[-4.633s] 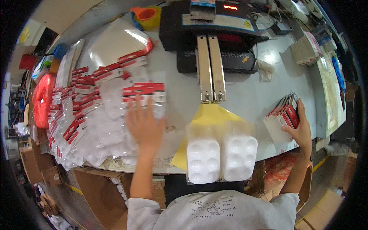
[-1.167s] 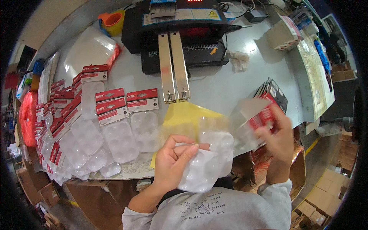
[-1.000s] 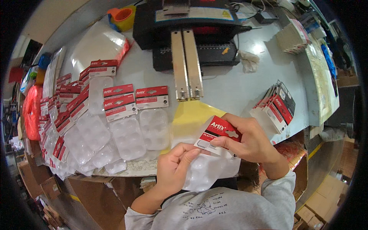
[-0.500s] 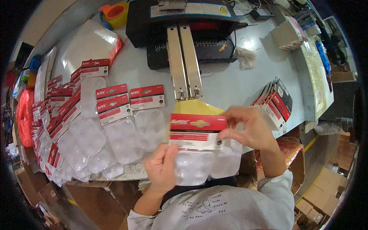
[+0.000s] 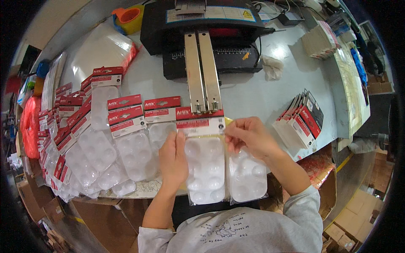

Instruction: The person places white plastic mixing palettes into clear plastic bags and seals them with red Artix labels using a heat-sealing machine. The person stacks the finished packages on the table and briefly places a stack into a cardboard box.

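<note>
Pale grey worktable, bright glare on top — grey floor, yellow line at right.

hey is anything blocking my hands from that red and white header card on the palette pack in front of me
Nothing visible: your left hand is at the lower left corner of the header card, your right hand at its right edge.
</note>
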`<action>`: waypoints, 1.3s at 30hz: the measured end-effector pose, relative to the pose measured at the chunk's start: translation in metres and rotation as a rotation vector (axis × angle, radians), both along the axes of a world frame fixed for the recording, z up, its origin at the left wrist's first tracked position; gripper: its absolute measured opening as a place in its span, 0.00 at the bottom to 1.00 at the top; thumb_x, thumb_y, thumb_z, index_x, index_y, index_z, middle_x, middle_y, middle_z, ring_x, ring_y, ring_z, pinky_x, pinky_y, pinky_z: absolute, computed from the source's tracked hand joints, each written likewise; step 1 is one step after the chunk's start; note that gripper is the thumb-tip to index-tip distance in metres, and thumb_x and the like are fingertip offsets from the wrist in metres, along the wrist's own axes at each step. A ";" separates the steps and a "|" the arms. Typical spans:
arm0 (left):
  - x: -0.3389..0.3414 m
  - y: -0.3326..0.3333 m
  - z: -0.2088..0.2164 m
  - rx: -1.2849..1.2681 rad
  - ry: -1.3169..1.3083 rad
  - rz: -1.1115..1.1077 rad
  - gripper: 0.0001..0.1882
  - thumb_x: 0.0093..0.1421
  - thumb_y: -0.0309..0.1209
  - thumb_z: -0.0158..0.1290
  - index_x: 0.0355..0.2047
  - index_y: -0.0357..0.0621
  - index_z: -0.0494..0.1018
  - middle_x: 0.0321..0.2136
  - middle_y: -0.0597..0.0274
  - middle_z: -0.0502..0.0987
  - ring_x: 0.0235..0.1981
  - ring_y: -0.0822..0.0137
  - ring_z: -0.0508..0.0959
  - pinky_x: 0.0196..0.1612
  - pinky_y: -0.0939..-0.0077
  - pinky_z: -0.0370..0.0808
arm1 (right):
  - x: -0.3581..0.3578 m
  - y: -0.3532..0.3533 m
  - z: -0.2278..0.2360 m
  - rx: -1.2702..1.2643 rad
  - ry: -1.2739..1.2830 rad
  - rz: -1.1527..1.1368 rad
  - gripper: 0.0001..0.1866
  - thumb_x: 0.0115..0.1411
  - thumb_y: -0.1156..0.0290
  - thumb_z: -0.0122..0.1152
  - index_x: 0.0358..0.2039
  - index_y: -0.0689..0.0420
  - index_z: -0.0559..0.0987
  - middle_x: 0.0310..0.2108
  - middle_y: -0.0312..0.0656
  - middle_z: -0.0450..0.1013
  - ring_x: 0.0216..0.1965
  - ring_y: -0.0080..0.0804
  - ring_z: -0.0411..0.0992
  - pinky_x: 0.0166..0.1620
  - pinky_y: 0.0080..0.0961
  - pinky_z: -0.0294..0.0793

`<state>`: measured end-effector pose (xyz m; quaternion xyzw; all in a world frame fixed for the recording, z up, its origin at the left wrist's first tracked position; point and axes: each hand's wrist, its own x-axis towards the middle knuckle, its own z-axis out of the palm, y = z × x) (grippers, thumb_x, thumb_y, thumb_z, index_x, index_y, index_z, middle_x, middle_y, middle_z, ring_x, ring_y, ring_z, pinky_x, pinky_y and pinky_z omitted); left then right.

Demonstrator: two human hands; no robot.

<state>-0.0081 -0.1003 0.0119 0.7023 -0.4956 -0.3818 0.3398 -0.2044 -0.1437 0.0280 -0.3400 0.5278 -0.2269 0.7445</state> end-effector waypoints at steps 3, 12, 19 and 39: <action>-0.002 -0.025 -0.018 -0.137 0.106 0.023 0.16 0.66 0.35 0.40 0.26 0.35 0.64 0.18 0.55 0.65 0.21 0.68 0.62 0.27 0.73 0.63 | 0.005 -0.017 -0.011 -0.060 0.009 -0.110 0.10 0.59 0.69 0.55 0.27 0.64 0.75 0.23 0.41 0.74 0.22 0.24 0.74 0.25 0.19 0.73; 0.003 -0.024 -0.037 -0.099 0.145 0.004 0.18 0.66 0.37 0.40 0.25 0.36 0.64 0.18 0.57 0.66 0.22 0.64 0.63 0.30 0.72 0.64 | -0.001 -0.020 -0.014 -0.274 0.190 -0.088 0.09 0.55 0.70 0.60 0.31 0.64 0.76 0.25 0.40 0.74 0.25 0.26 0.75 0.27 0.19 0.74; 0.083 -0.003 0.025 -0.262 -0.866 0.122 0.12 0.58 0.32 0.50 0.39 0.39 0.67 0.43 0.46 0.66 0.45 0.49 0.67 0.48 0.62 0.65 | -0.127 0.006 0.050 -0.831 1.388 0.005 0.48 0.36 0.65 0.76 0.57 0.66 0.62 0.53 0.51 0.66 0.47 0.31 0.70 0.51 0.24 0.68; -0.004 0.059 0.043 -0.015 0.530 -0.166 0.08 0.64 0.27 0.46 0.35 0.32 0.70 0.31 0.57 0.81 0.27 0.75 0.76 0.33 0.83 0.71 | -0.023 0.048 0.070 -0.859 0.585 0.185 0.23 0.44 0.62 0.72 0.38 0.61 0.76 0.29 0.44 0.76 0.28 0.31 0.75 0.32 0.22 0.72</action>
